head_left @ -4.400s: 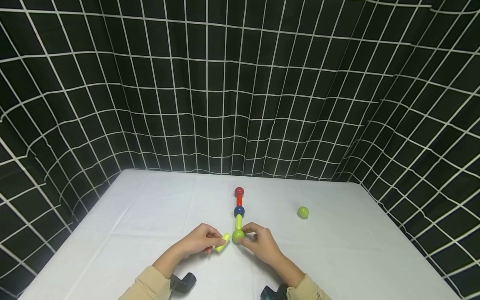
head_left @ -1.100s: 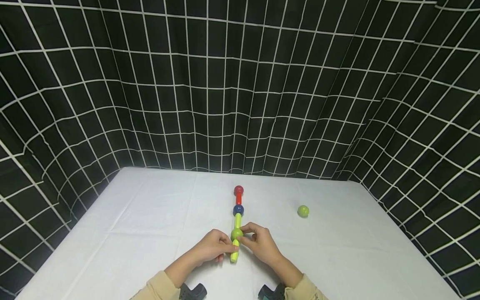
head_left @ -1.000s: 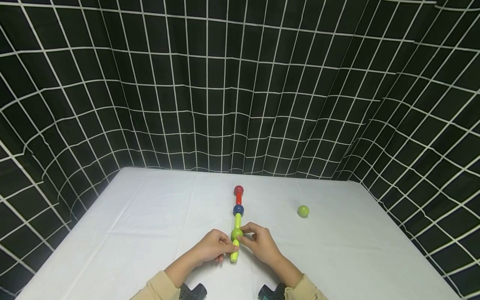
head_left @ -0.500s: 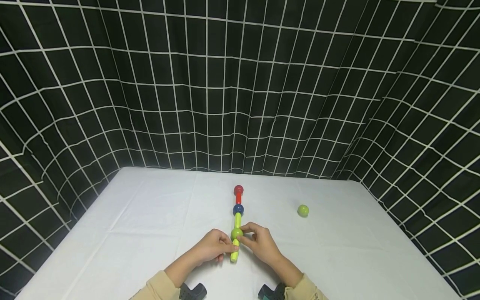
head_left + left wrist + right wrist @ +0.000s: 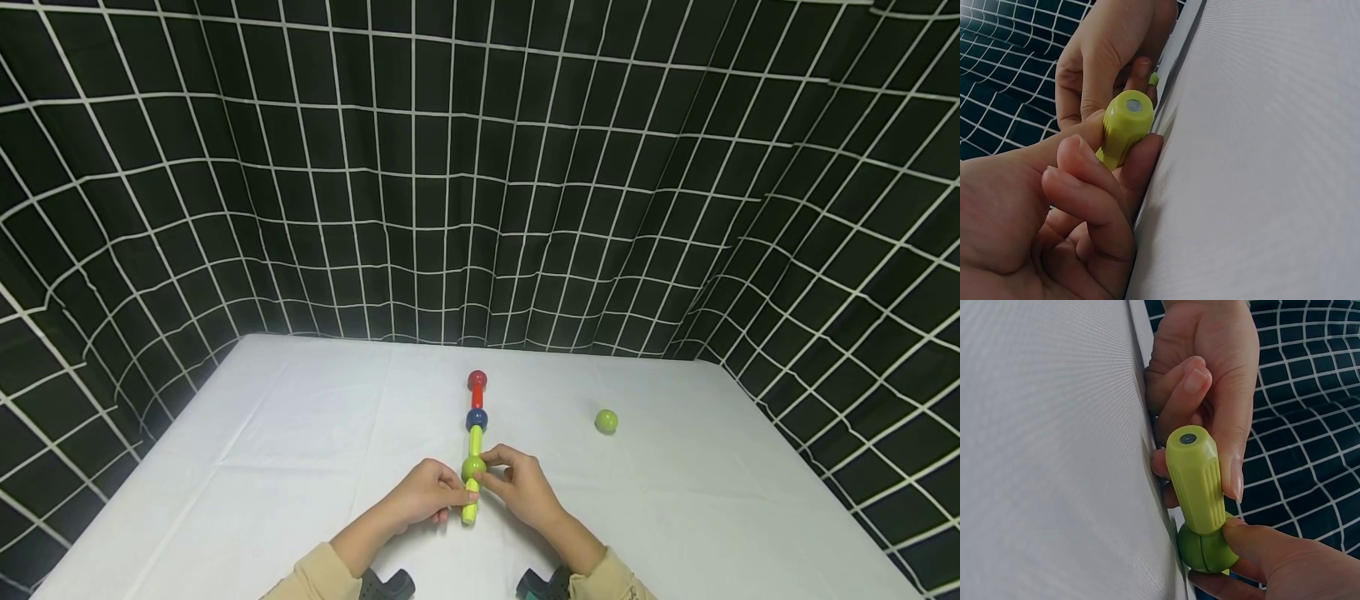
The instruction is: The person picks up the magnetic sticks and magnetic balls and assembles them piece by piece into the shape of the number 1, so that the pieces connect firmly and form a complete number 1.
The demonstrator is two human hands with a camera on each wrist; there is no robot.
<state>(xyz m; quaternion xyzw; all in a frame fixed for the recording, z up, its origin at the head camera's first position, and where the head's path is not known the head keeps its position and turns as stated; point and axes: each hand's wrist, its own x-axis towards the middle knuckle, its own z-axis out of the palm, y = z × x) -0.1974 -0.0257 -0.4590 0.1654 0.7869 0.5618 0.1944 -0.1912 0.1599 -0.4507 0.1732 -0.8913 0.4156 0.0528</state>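
Note:
A straight line of magnetic balls and rods lies on the white table. From the far end come a red ball (image 5: 477, 381), a red rod (image 5: 477, 397), a blue ball (image 5: 477, 419), a yellow-green rod (image 5: 476, 442) and a green ball (image 5: 473, 468). My left hand (image 5: 427, 493) pinches the nearest yellow-green magnetic rod (image 5: 469, 512), whose far end meets the green ball. Thumb and fingers of my right hand (image 5: 523, 490) grip that ball from the right. In the right wrist view, the held rod (image 5: 1196, 481) shows a round metal tip and touches the ball (image 5: 1205, 550).
A loose green ball (image 5: 607, 422) sits on the table to the right of the line. White cloth covers the table (image 5: 300, 417). Behind it and at the sides hangs a black curtain (image 5: 450, 208) with a white grid.
Since the oldest frame, my left hand has carried the yellow-green rod rightward and lined it up against the green ball. Over the last second both hands have stayed nearly still.

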